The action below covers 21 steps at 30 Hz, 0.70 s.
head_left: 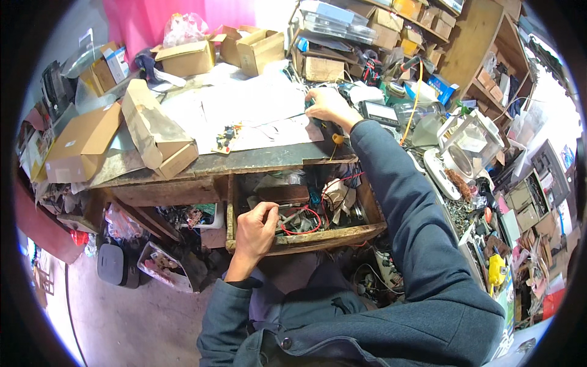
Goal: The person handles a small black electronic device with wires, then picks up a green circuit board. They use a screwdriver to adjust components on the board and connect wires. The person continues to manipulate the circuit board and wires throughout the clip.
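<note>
Floor (153,318) of pale grey shows at the lower left, under a crowded room with a pink curtain (143,24) at the back and wooden shelves (461,37) packed with boxes at the upper right. A worn, dark-topped table (263,161) crosses the middle, its front edge chipped. Below that edge a rough wooden drawer (306,241) stands pulled out, full of tools, wires and scraps. White paper (244,101) covers much of the tabletop, washed out by glare. Opened cardboard boxes (82,144) crowd its left end, and a black bin (112,267) sits on the floor beneath. The left hand (252,231) is over the drawer's front left part, thumb and fingertips drawn together; whether they pinch anything, I cannot tell. The right hand (330,107) reaches to the clutter behind the paper, fingers bent, its grip likewise unclear. A small yellow circuit board (226,139) lies near the paper's front edge. Inside the drawer, a thin red wire (319,219) curls beside the left hand.
</note>
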Each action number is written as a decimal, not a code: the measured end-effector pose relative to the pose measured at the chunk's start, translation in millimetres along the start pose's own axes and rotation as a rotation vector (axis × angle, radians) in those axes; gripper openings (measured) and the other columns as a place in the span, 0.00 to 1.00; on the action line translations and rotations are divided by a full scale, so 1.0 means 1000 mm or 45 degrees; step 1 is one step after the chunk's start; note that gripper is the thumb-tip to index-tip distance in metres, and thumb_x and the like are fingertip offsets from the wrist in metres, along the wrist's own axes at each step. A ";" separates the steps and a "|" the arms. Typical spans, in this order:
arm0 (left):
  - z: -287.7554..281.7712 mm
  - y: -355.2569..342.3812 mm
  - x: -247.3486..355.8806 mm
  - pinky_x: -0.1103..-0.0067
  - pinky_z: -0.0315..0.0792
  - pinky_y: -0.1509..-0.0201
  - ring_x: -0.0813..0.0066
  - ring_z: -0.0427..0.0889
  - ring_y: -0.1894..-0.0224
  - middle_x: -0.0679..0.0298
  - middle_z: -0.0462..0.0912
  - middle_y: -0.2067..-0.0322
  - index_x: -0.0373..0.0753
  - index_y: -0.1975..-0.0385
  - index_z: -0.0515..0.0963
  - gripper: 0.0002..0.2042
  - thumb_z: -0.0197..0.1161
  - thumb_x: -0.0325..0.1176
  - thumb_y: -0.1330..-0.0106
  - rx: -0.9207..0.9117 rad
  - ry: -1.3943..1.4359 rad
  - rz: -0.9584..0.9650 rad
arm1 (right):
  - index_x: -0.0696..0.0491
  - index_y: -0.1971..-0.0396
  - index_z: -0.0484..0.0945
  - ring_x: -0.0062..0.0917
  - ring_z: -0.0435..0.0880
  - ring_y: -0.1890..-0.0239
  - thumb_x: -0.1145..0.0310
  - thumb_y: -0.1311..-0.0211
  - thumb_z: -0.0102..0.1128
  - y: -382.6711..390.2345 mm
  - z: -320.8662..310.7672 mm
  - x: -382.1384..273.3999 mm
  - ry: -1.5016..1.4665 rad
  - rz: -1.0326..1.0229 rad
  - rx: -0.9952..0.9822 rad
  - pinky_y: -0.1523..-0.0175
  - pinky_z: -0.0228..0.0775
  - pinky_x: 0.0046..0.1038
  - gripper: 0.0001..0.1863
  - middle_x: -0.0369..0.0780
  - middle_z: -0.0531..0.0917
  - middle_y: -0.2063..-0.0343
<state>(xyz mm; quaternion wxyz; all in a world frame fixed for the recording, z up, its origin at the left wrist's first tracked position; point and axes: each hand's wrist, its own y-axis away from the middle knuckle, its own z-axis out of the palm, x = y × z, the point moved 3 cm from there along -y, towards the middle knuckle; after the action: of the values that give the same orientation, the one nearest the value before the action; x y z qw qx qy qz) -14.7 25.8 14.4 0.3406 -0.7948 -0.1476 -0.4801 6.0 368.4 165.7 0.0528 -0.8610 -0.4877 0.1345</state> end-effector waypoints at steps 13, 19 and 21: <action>0.022 0.004 0.015 0.59 0.81 0.67 0.51 0.88 0.70 0.54 0.86 0.74 0.39 0.58 0.79 0.06 0.61 0.32 0.30 -0.049 -0.816 0.101 | 0.54 0.46 0.83 0.52 0.86 0.45 0.51 0.44 0.66 -0.063 -0.060 0.133 0.305 0.500 0.484 0.41 0.79 0.49 0.29 0.57 0.85 0.50; 0.021 0.008 0.016 0.67 0.81 0.68 0.62 0.87 0.70 0.61 0.83 0.76 0.39 0.60 0.79 0.06 0.64 0.32 0.33 -0.032 -0.893 0.149 | 0.60 0.36 0.73 0.63 0.77 0.38 0.56 0.42 0.65 -0.094 -0.060 0.211 0.382 0.604 0.583 0.32 0.71 0.54 0.36 0.64 0.74 0.40; 0.024 0.005 0.016 0.67 0.81 0.68 0.62 0.87 0.70 0.60 0.84 0.75 0.39 0.57 0.81 0.07 0.64 0.31 0.33 -0.067 -0.860 0.139 | 0.60 0.35 0.72 0.64 0.77 0.37 0.53 0.42 0.66 -0.104 -0.063 0.235 0.427 0.642 0.542 0.31 0.70 0.52 0.38 0.65 0.76 0.39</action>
<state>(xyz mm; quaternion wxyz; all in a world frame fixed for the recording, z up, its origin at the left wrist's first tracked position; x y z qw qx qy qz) 12.1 36.7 18.8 0.2772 -0.9241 -0.1968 -0.1745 52.8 625.7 206.8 0.2749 -0.9340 -0.2059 0.0987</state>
